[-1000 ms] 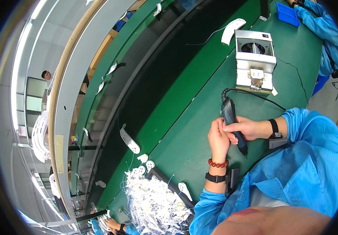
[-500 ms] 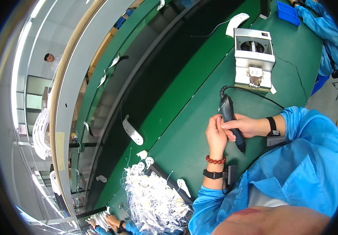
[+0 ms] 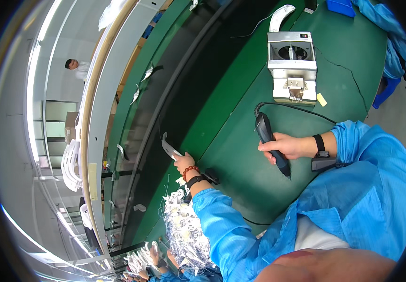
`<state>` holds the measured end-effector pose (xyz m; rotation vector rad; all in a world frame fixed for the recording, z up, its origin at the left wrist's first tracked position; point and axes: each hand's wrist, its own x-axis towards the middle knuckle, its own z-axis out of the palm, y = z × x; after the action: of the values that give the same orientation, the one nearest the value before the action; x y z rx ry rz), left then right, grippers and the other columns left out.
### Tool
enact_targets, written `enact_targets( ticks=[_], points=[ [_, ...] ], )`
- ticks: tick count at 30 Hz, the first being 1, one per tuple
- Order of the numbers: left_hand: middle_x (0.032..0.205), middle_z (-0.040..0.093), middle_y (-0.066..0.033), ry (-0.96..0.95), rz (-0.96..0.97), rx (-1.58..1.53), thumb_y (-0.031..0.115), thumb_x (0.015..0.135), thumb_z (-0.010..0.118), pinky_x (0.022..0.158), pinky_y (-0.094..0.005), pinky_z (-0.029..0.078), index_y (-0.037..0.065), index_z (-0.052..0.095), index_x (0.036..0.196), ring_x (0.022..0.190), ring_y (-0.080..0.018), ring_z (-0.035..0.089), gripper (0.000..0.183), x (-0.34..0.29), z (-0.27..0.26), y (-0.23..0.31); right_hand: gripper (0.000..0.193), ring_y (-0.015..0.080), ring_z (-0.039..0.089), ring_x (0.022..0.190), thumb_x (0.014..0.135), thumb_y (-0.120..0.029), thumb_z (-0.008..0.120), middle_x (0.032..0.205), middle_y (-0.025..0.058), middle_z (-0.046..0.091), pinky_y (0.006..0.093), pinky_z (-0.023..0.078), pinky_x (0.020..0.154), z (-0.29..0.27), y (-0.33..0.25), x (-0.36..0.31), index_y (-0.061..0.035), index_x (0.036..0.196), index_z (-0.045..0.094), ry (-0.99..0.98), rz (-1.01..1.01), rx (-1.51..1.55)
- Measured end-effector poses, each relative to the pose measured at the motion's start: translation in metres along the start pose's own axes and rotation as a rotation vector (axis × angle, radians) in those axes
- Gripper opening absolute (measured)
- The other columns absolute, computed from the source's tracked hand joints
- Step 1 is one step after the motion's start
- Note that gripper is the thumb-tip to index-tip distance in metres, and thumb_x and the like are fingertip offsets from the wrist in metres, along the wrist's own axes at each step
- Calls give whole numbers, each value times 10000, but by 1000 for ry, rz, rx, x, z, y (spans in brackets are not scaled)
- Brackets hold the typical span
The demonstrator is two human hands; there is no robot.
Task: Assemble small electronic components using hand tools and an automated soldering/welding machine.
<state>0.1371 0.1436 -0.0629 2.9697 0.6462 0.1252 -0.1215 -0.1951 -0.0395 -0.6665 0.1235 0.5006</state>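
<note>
My left hand (image 3: pixel 184 163) is stretched out to the conveyor side, its fingers closed on the near end of a white curved plastic piece (image 3: pixel 169 146) with a thin wire trailing from it. The fingertips are partly hidden by the hand itself. In my right hand (image 3: pixel 282 144) is a black corded electric screwdriver (image 3: pixel 272 141), held slantwise above the green table with its tip toward me. A coiled cord (image 3: pixel 258 109) leaves its far end. Beyond it stands a metal screw feeder (image 3: pixel 293 68) with a round opening.
A heap of white plastic parts with tangled wires (image 3: pixel 186 230) lies beside my left arm. Another white curved piece (image 3: pixel 280 16) rests behind the feeder. Several parts ride the dark conveyor (image 3: pixel 184 84). A blue tray (image 3: pixel 341 7) and a co-worker's blue sleeve (image 3: pixel 384 21) are at far right.
My left hand has moved away from the right hand, out to the left, and has taken hold of the white curved piece. The right hand still holds the screwdriver.
</note>
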Motion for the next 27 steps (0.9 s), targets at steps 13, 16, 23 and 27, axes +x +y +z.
enact_targets(
  ticks=[13,16,23,27],
  points=[
    [1153,572,-253,444,430,-568,184,856,734,922,-464,495,-6,635,1205,1044,-393,602,410,-54,-57,23,235,148,586,596,959,-244,693,709,37,603,332,488,576,-9,5,-10,-83,904,532,38,-25,17],
    [1040,644,-162,469,357,-935,187,898,771,814,-359,521,-41,613,1164,908,-237,630,385,-87,-113,-3,242,148,587,597,959,-247,695,711,36,603,330,488,573,4,4,0,-85,898,525,-8,-3,-13],
    [1014,595,-111,656,667,-593,110,872,778,795,-366,496,-8,604,1059,868,-220,580,281,-179,-159,-5,204,147,584,606,965,-232,679,714,23,602,342,501,617,-2,4,2,-79,985,546,-6,18,-12],
    [1159,619,-160,285,925,-516,104,855,745,858,-421,516,30,608,1173,1055,-310,607,354,-236,-134,31,206,151,579,595,963,-228,683,709,25,600,339,498,608,-3,2,-3,-76,993,547,15,25,-16]
  ],
)
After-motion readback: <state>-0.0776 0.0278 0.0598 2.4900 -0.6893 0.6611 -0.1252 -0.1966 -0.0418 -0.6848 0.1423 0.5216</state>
